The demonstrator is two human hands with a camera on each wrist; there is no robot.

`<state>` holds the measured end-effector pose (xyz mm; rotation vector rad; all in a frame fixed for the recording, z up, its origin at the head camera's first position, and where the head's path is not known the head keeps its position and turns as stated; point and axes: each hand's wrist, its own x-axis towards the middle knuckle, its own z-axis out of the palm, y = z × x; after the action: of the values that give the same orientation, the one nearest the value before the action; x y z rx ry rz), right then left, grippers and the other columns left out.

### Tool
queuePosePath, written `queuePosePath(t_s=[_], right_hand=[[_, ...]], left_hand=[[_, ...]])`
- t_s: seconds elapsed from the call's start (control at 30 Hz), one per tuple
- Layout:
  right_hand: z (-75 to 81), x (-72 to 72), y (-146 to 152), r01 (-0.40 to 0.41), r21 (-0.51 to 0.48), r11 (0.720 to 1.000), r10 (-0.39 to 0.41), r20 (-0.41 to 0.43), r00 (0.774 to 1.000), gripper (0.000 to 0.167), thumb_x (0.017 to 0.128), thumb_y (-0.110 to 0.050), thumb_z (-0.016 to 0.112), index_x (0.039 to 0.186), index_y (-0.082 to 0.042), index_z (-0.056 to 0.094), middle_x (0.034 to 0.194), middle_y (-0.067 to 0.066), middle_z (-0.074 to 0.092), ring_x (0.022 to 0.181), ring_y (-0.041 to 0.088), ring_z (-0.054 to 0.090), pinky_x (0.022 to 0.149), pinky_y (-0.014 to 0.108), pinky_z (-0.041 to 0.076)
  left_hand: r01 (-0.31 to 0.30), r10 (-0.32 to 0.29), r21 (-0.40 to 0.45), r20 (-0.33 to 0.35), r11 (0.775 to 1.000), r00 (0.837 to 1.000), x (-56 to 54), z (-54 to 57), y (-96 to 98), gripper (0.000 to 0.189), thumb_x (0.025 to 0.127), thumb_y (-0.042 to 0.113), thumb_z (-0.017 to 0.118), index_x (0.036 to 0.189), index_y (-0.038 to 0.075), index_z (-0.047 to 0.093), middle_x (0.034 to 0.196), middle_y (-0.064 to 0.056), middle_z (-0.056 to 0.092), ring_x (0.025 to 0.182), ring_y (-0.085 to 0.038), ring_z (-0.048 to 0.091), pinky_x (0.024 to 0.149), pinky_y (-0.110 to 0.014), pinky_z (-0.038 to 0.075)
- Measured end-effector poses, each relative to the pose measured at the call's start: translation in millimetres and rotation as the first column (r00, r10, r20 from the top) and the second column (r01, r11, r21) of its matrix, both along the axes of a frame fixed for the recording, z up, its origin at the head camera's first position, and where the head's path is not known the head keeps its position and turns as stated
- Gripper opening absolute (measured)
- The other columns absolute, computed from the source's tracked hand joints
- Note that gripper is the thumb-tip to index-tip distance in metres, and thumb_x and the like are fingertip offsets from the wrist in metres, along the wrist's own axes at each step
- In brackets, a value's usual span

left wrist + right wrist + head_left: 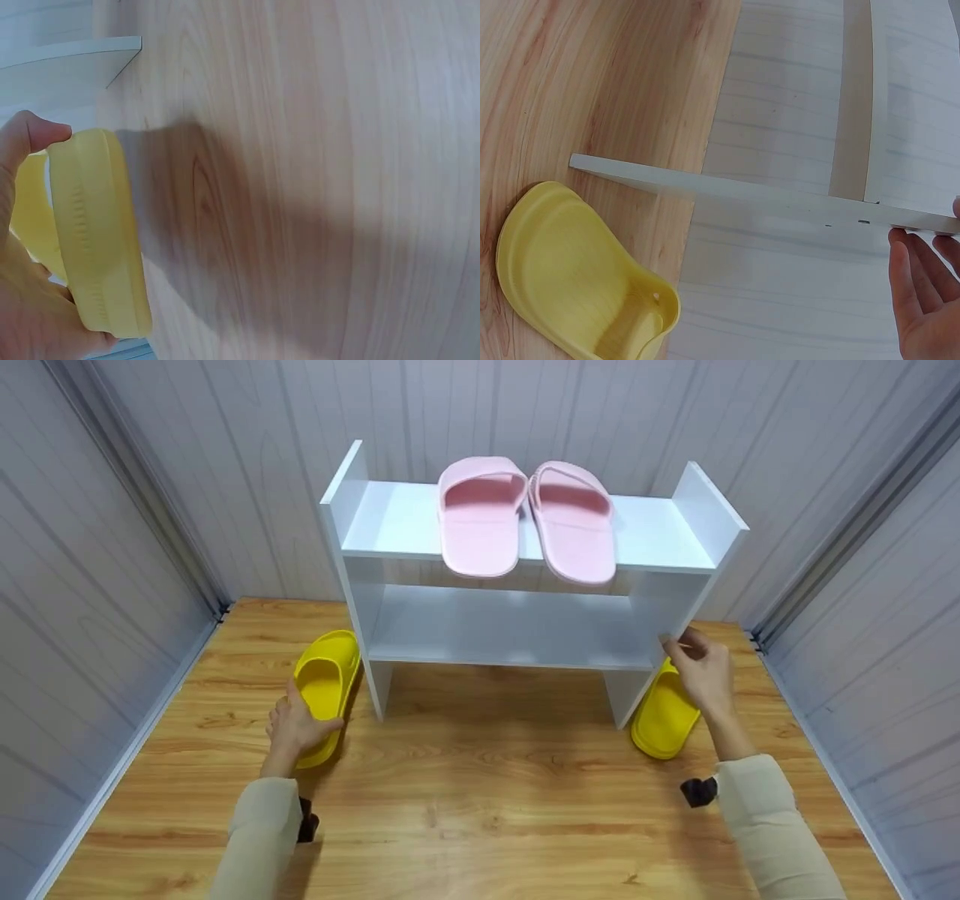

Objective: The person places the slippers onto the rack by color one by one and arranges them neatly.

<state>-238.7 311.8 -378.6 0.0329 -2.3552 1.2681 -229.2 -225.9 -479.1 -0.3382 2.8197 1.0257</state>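
Observation:
My left hand [294,727] grips a yellow slipper [321,690] across its open heel end, left of a white shoe rack [495,622]. In the left wrist view, the thumb lies on one side of the slipper's heel [97,232] and fingers on the other. At the rack's right side panel [765,193], my right hand [705,671] pinches the front edge, several fingers against the outer face. Below that hand, the other yellow slipper [666,724] lies on the floor beside the panel, its front part partly hidden by the hand.
A pair of pink slippers, the left one [480,536] and the right one [577,540], rests on the rack's top board, toes towards the wall. Panelled walls [255,457] stand behind and at both sides. The floor [480,795] is wood-patterned.

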Motion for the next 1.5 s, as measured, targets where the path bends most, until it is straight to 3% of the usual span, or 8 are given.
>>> queuePosePath(t_s=[0.37, 0.57, 0.8, 0.93, 1.17, 1.3, 1.5], right_hand=[[-5.1, -2.0, 3, 0.015, 0.000, 1.000, -0.015, 0.012, 1.000, 0.039, 0.084, -0.030, 0.059, 0.109, 0.000, 0.061, 0.097, 0.015, 0.062, 0.076, 0.005, 0.058, 0.062, 0.017, 0.045], [-4.3, -2.0, 4, 0.016, 0.017, 1.000, -0.016, 0.011, 1.000, 0.039, 0.084, -0.031, 0.058, 0.108, -0.001, 0.062, 0.097, 0.013, 0.062, 0.077, 0.006, 0.058, 0.063, 0.016, 0.045], [-4.1, -2.5, 4, 0.014, 0.020, 1.000, -0.014, 0.010, 1.000, 0.037, 0.084, -0.029, 0.059, 0.109, -0.002, 0.062, 0.097, 0.014, 0.062, 0.074, 0.005, 0.058, 0.061, 0.017, 0.045], [-3.5, -1.8, 4, 0.009, 0.022, 1.000, -0.010, 0.008, 1.000, 0.038, 0.084, -0.028, 0.059, 0.110, 0.000, 0.061, 0.098, 0.015, 0.062, 0.076, 0.008, 0.059, 0.061, 0.016, 0.045], [-3.0, -1.4, 4, 0.011, 0.029, 1.000, -0.011, 0.018, 1.000, 0.039, 0.084, -0.029, 0.058, 0.110, 0.000, 0.060, 0.098, 0.015, 0.062, 0.077, 0.010, 0.059, 0.061, 0.016, 0.045], [-2.9, -1.6, 3, 0.015, 0.041, 0.999, -0.016, 0.022, 1.000, 0.040, 0.084, -0.030, 0.058, 0.110, 0.000, 0.060, 0.098, 0.015, 0.062, 0.076, 0.010, 0.059, 0.062, 0.016, 0.045], [-2.8, -2.0, 3, 0.013, 0.037, 0.999, -0.014, 0.023, 1.000, 0.040, 0.084, -0.030, 0.058, 0.110, 0.001, 0.060, 0.099, 0.016, 0.061, 0.082, 0.020, 0.059, 0.064, 0.016, 0.044]], left_hand=[[0.081, -0.081, 0.008, 0.028, 0.997, 0.996, 7.2, 8.6, -16.5, 0.108, 0.073, 0.032, 0.066, 0.134, -0.004, -0.016, 0.130, -0.040, 0.008, 0.115, -0.051, 0.010, 0.092, -0.060, 0.006], [0.144, -0.144, 0.030, 0.016, 0.989, 0.989, 12.7, 11.8, -27.8, 0.107, 0.072, 0.028, 0.067, 0.133, -0.007, -0.014, 0.128, -0.042, 0.011, 0.115, -0.052, 0.014, 0.091, -0.061, 0.011], [0.201, -0.209, 0.108, 0.069, 0.974, 0.975, 21.6, 14.4, -41.5, 0.107, 0.071, 0.024, 0.068, 0.132, -0.007, -0.014, 0.126, -0.040, 0.011, 0.113, -0.051, 0.014, 0.090, -0.060, 0.016], [0.232, -0.239, 0.124, 0.043, 0.965, 0.970, 26.3, 14.5, -50.1, 0.104, 0.070, 0.020, 0.069, 0.132, -0.007, -0.010, 0.124, -0.040, 0.014, 0.111, -0.049, 0.019, 0.090, -0.058, 0.018], [0.340, -0.342, 0.142, -0.012, 0.930, 0.940, 35.3, 17.4, -62.1, 0.098, 0.066, 0.013, 0.068, 0.131, -0.010, -0.002, 0.124, -0.039, 0.017, 0.107, -0.045, 0.025, 0.087, -0.055, 0.022], [0.373, -0.383, 0.184, 0.019, 0.909, 0.924, 41.4, 23.8, -65.5, 0.095, 0.067, 0.011, 0.067, 0.131, -0.008, 0.000, 0.126, -0.038, 0.016, 0.108, -0.045, 0.025, 0.088, -0.055, 0.021], [0.394, -0.415, 0.193, 0.086, 0.899, 0.906, 49.3, 34.5, -68.6, 0.093, 0.069, 0.013, 0.068, 0.133, -0.004, 0.003, 0.126, -0.036, 0.017, 0.105, -0.043, 0.028, 0.085, -0.055, 0.023]])
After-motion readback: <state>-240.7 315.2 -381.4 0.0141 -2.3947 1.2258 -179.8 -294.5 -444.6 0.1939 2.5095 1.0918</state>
